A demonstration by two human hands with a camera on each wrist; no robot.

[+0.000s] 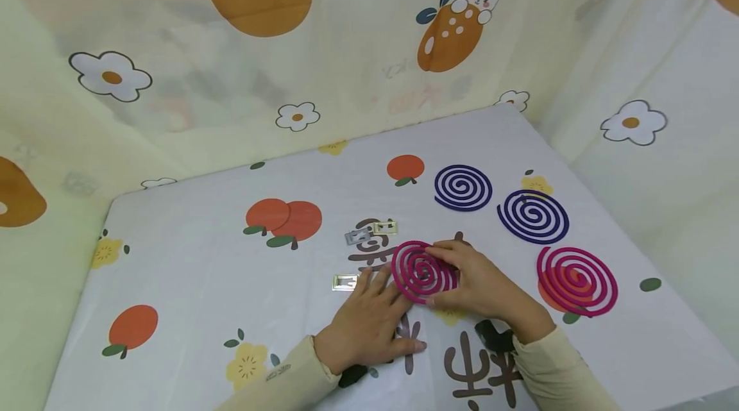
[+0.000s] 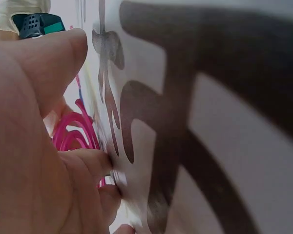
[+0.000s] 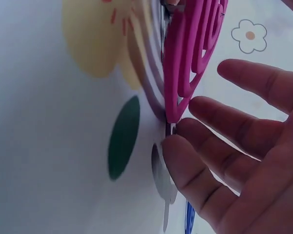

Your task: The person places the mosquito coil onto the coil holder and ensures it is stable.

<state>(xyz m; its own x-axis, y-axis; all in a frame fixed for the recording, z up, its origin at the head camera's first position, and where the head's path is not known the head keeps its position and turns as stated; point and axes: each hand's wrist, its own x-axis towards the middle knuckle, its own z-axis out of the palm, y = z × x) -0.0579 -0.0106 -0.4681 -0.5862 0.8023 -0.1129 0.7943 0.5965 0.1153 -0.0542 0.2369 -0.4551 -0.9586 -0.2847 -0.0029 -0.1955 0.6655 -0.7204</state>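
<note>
Pink coil (image 1: 424, 271) is held at a tilt over the table (image 1: 196, 295), between both hands; its near and far rims are spanned by the grasping thumb and fingers of the right hand (image 1: 485, 286), likely for even support; the left hand (image 1: 369, 324) is splayed, fingers uncurled, at its left edge, presumably as a brace; anything pinned beneath can't be made out; metal plate (image 1: 344, 282) is kept by the left fingertips; blue coil (image 1: 462, 187) and other pink coil (image 1: 576, 276) are laid apart rightward, probably against tangling.
</note>
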